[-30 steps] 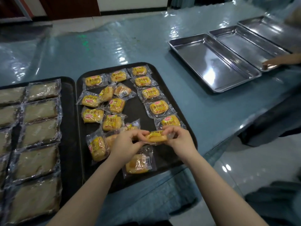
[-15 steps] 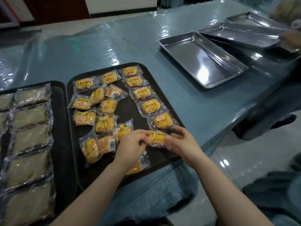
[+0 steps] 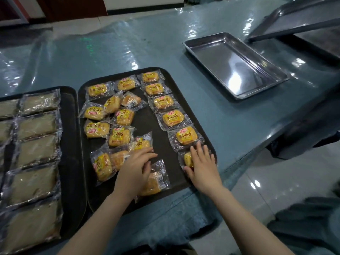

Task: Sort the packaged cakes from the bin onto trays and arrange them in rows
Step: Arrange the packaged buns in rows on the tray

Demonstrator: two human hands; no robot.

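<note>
Right hand [image 3: 202,162]: grip spread flat, pressing the last cake [image 3: 188,159] at the black tray [image 3: 161,144] near-right corner.
Left hand [image 3: 136,166]: grip spread, touching loose cakes [image 3: 117,126].
Risk: the pack may slide over the tray rim.

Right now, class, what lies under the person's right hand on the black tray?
Under the right hand a yellow packaged cake lies at the black tray's near right corner, ending the right-hand row. Only its left edge shows; the hand covers its label.
</note>
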